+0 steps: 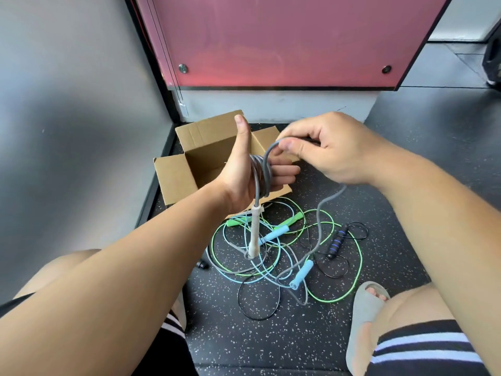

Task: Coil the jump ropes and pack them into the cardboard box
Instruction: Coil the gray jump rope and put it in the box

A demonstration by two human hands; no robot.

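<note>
I see the gray jump rope (260, 173) wound round my left hand (241, 172), its fingers (284, 171) straight and pressed together. My right hand (334, 149) pinches the rope's loose part. The open cardboard box (176, 176) sits on the floor's far left edge, behind my hands.

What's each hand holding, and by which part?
Both hold the grey jump rope. Its cord is looped round the straight fingers of the left hand, the white handle hanging below; the right hand pinches the cord just past those loops.
</note>
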